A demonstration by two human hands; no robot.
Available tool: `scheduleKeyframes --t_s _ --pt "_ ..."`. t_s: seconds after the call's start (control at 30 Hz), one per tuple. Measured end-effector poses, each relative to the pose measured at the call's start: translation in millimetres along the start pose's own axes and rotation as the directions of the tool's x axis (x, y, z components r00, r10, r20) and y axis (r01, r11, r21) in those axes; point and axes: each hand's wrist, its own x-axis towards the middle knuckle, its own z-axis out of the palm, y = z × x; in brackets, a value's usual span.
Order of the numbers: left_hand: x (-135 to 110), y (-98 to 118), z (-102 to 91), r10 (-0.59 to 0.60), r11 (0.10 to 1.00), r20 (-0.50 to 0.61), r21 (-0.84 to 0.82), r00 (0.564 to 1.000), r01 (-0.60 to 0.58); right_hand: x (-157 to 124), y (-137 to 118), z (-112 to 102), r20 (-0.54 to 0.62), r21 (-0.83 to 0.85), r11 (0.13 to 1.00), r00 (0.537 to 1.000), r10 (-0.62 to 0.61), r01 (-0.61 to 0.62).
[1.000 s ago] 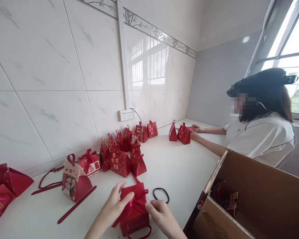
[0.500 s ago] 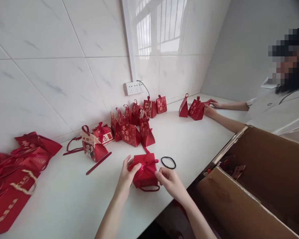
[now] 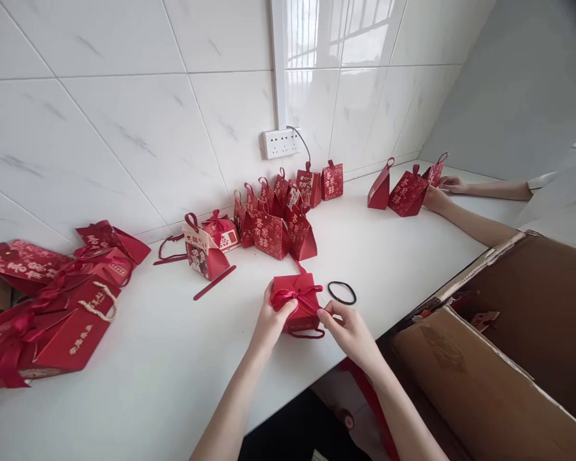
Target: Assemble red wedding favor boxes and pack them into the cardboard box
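Note:
A small red gift box with a ribbon bow on top stands on the white counter near its front edge. My left hand grips the box's left side, thumb pressed on the ribbon. My right hand pinches the ribbon's right end beside the box. A black hair tie lies just right of the box.
Several small red gift bags cluster by the tiled wall under a power strip. Larger red bags are piled at the left. An open cardboard box sits at the right. Another person's hands hold red bags at the far right.
The view has tilted down and shifted, so the other person's upper body has left the frame. My hands stay on the red box; the right one now pinches the ribbon end.

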Motion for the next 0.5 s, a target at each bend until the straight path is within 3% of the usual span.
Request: scheduleKeyframes --t_s 0.27,0.5 --pt "1.3 -6.5 7.6 0.046 0.999 -0.061 -0.011 0.997 -0.047 0.0 5.7 1.5 -0.023 -0.015 0.998 0.998 -0.060 0.059" --pt "-2.0 -4.6 1.6 0.097 0.990 0.042 -0.107 0.994 -0.092 0.5 7.9 -1.3 -0.007 0.030 0.997 0.998 -0.064 0.064"
